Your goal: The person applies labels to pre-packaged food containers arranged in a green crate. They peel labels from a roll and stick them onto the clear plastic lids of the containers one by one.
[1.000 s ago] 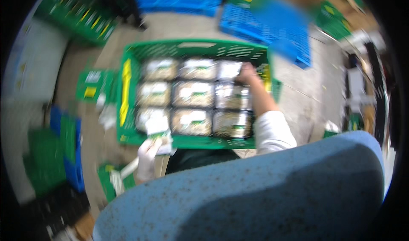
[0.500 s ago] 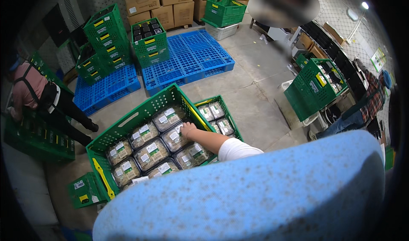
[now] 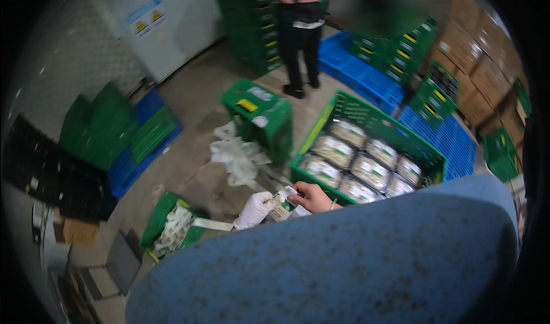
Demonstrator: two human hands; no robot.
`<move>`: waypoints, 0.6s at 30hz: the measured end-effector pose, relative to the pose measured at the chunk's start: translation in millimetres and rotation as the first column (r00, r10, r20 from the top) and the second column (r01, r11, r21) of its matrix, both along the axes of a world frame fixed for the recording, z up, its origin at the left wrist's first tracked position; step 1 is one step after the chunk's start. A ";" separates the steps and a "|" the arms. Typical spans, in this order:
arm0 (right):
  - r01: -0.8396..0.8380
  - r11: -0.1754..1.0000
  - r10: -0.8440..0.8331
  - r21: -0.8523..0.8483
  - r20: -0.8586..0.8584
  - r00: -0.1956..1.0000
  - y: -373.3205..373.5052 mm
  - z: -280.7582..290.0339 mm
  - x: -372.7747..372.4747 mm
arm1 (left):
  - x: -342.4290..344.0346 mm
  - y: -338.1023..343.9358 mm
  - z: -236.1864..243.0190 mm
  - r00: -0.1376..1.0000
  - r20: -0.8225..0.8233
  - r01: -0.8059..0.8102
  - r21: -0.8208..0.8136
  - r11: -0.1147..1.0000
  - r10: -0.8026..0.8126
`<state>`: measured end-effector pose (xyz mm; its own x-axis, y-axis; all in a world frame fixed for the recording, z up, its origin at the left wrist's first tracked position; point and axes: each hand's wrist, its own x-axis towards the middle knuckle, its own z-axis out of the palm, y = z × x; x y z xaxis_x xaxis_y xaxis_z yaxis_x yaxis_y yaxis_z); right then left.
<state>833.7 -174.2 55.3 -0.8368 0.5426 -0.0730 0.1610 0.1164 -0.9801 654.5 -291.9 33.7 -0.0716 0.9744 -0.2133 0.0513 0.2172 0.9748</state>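
Left hand (image 3: pixel 252 210), gloved: grasping labels (image 3: pixel 281 209). Right hand (image 3: pixel 312 198), bare: pinching the labels' upper edge. Labels: between our two hands, just beside the green crate (image 3: pixel 378 119) of packs (image 3: pixel 370 172). White strip (image 3: pixel 212 224): trailing leftward from our left hand. Handling, in our judgement: best we keep the strip slack, grip lightly and lift corners slowly, lest anything crease.

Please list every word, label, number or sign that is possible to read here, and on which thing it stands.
No wording is clear enough to quote.
Printed sheet on the pale panel: too blurred.
Two yellow triangle signs on the same panel: too small.
Label piece between left hand and right hand: too blurred.
Packs in the large crate: labels too blurred.
Small crate: white label unreadable.
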 end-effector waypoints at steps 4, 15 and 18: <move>-0.333 0.939 0.337 0.088 -0.036 0.941 -62.4 8.5 -118.5 | -75.2 -83.4 39.5 0.964 -0.145 -0.207 0.103 0.973 0.221; -0.423 0.906 0.418 0.021 0.119 0.900 -96.4 34.7 -286.1 | -233.7 -151.4 -53.1 0.760 0.167 -0.596 -0.204 0.776 0.628; -0.406 0.914 0.406 -0.014 0.055 0.912 -65.1 31.7 -322.4 | -268.9 -132.1 -47.5 0.752 0.167 -0.600 -0.227 0.767 0.638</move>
